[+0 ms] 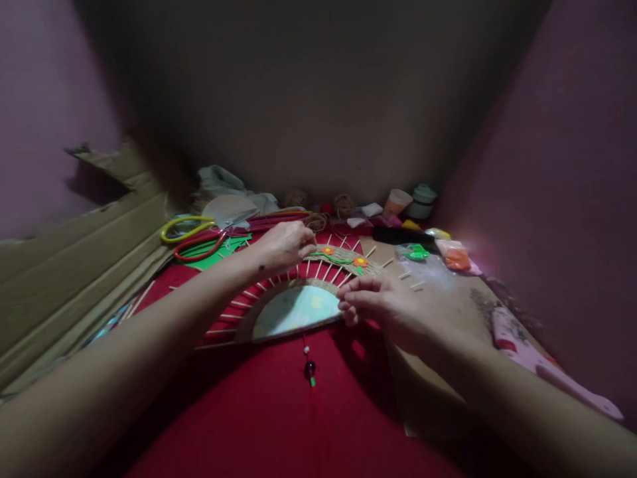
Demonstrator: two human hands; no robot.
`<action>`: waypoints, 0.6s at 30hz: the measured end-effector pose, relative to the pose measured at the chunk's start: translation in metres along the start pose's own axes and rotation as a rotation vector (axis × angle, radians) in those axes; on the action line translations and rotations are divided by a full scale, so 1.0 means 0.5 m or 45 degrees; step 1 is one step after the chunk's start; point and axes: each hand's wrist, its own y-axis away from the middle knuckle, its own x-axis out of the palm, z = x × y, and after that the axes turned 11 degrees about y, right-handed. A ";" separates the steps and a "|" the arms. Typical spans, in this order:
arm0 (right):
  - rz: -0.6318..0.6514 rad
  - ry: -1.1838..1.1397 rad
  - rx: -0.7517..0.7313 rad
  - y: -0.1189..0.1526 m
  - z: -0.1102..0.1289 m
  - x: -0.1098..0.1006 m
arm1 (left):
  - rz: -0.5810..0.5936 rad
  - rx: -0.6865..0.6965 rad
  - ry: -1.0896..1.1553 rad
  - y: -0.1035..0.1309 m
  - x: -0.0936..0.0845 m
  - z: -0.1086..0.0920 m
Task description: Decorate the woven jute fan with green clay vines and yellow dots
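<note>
A half-round fan (298, 307) of thin sticks lies on a red surface, its pale blue centre bordered by woven twine. A twine band (343, 255) crosses the sticks at upper right, carrying a green vine and orange clay flowers (361, 262). My left hand (286, 245) is closed in a pinch at the left end of that band; what its fingertips hold is hidden. By the fan's lower right edge is my right hand (371, 302), fingers curled together; I cannot make out anything in them. A beaded pendant (309, 368) hangs below the fan's middle.
Scissors (199, 249) with red and yellow handles lie left, by green sheets (219, 254). Cardboard (74, 279) stands along the left wall. At right are clay packets (454, 255), a brown board (423, 405) and a pink glue gun (542, 365). A cup (397, 201) stands behind.
</note>
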 end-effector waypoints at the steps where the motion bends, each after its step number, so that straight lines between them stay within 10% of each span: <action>1: 0.015 -0.253 0.109 0.014 -0.006 0.004 | 0.042 0.006 0.016 0.015 -0.005 -0.012; 7: -0.061 -0.943 0.498 0.051 -0.040 0.023 | 0.248 0.083 -0.023 0.123 0.025 -0.081; 18: -0.084 -1.037 0.250 0.018 -0.076 0.033 | -0.036 0.166 -0.405 0.166 0.118 -0.102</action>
